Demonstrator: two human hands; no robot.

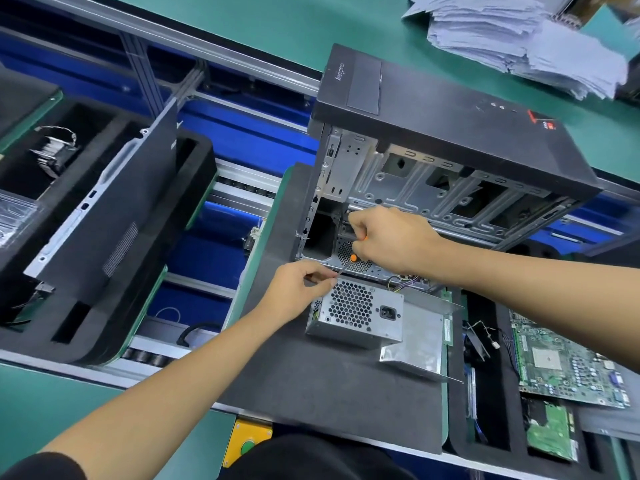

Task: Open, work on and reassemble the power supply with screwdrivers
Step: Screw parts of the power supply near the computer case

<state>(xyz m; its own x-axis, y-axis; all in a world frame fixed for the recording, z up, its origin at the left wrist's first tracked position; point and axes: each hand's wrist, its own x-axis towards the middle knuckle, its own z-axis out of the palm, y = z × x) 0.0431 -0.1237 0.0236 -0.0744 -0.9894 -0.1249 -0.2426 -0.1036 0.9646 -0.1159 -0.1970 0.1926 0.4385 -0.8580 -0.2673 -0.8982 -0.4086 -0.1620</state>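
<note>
The power supply (356, 315), a grey metal box with a honeycomb grille and a black socket on its near face, lies on a dark foam mat (322, 375) just in front of an open PC case (433, 150). Its far top edge sits close to the case's lower frame, and a bundle of wires (401, 284) runs from behind it toward the case.

The right hand (394, 240) is curled round a screwdriver (349, 261) with an orange-and-black handle; the shaft slants down and left toward the supply's far left corner. The left hand (298, 294) has thumb and forefinger pinched together at the shaft's tip, right at that corner; whether they hold the tip itself or a screw there is too small to tell.

The case stands with its black front panel up and its bare metal side frame facing the camera. To the right of the supply lies a flat silver bag (415, 341), and farther right a foam tray holds a green motherboard (568, 365) and a drive (550, 434) with its green board up. On the left, another foam tray (104, 237) carries a black side panel (114, 220) leaning at a slant. A stack of white papers (519, 36) rests on the green bench at the far right. A yellow box with a green button (247, 445) sits at the near edge.
</note>
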